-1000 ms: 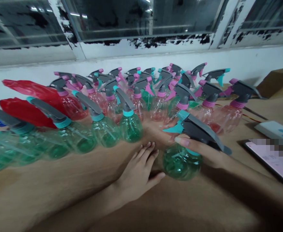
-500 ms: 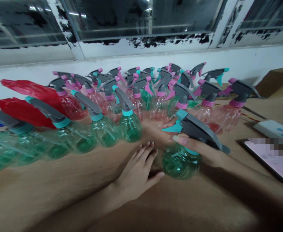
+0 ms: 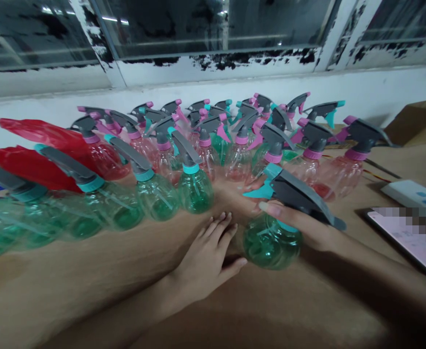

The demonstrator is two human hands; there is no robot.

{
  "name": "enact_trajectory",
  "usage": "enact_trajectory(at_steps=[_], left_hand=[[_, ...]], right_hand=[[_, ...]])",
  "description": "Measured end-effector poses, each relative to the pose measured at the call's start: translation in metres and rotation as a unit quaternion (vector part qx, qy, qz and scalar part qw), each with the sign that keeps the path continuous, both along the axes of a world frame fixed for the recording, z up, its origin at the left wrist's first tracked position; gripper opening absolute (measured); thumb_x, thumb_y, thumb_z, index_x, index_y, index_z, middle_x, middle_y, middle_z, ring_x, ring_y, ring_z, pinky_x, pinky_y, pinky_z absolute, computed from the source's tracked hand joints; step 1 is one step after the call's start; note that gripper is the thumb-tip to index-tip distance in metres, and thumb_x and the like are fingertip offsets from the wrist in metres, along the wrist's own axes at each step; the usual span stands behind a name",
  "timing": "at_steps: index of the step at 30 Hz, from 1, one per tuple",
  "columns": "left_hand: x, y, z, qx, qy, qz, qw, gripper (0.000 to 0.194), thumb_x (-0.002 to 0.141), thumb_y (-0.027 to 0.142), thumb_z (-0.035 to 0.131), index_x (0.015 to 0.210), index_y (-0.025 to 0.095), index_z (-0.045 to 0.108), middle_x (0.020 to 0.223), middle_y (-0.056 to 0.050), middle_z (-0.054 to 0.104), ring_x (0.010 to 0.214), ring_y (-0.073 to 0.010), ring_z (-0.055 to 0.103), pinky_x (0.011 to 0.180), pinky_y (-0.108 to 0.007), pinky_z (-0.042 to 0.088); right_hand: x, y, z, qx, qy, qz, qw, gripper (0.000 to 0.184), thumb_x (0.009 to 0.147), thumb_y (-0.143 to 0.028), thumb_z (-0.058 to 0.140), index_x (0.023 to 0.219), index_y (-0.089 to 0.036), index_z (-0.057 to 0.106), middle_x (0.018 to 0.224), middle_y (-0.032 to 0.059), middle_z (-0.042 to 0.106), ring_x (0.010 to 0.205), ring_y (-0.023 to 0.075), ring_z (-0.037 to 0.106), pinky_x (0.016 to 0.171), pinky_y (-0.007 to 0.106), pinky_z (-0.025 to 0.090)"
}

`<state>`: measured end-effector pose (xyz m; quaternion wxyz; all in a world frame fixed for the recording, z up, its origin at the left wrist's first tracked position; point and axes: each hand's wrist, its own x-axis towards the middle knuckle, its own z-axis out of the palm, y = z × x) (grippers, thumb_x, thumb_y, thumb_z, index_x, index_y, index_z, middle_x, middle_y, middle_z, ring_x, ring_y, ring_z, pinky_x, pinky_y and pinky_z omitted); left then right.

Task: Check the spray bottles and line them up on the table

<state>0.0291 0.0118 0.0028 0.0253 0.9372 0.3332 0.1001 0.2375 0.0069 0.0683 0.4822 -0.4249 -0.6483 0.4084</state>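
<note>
My right hand (image 3: 300, 220) is closed around the neck of a green spray bottle (image 3: 271, 242) with a grey and teal trigger head, its thumb across the near side below the head. Behind the bottle, fingers of that hand show in part. To the left of it my left hand (image 3: 211, 257) lies flat on the wooden table (image 3: 125, 281), fingers stretched out, holding nothing. Nearest beyond the left hand stands another green spray bottle (image 3: 195, 189), at the right end of a row of green ones.
Several pink spray bottles (image 3: 238, 162), mixed with green ones, stand at the back by the white wall (image 3: 183, 82). A red plastic bag (image 3: 49, 155) lies at left. On the right are a phone (image 3: 409, 237), a white box (image 3: 416, 196) and a brown carton (image 3: 416, 121).
Almost nothing differs. The view has shifted very slightly; both hands and the held spray bottle keep their places.
</note>
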Motion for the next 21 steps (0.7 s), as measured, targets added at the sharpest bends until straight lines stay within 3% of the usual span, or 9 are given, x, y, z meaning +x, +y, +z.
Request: enact_trajectory(at_steps=[9,16,21], left_hand=[[0.0001,-0.0004,0.0007,-0.004,-0.004,0.001,1.0,0.063,0.093,0.053,0.047,0.134,0.006,0.043,0.146,-0.018,0.036,0.138,-0.0289,0.027,0.11,-0.046,0.029],[-0.0007,-0.0005,0.0,-0.006,-0.002,0.001,1.0,0.063,0.093,0.053,0.048,0.135,0.006,0.042,0.147,-0.018,0.035,0.138,-0.0288,0.027,0.11,-0.046,0.029],[-0.0011,-0.0001,-0.002,-0.007,-0.012,0.002,1.0,0.062,0.094,0.053,0.046,0.136,0.008,0.041,0.147,-0.018,0.036,0.138,-0.0284,0.027,0.11,-0.046,0.03]], right_hand=[[0.0035,-0.0007,-0.0035,-0.019,0.001,0.004,1.0,0.029,0.08,-0.054,0.06,0.091,-0.03,0.071,0.069,-0.0004,0.065,0.061,0.0179,0.059,0.059,0.033,0.051],[0.0007,-0.0022,-0.0012,-0.016,0.006,-0.006,1.0,0.028,0.079,-0.054,0.061,0.088,-0.029,0.071,0.075,0.001,0.067,0.069,0.0197,0.062,0.062,0.034,0.051],[0.0016,-0.0017,-0.0035,-0.016,0.0,-0.007,1.0,0.028,0.08,-0.054,0.06,0.088,-0.029,0.071,0.07,0.0004,0.065,0.065,0.0197,0.061,0.059,0.033,0.051]])
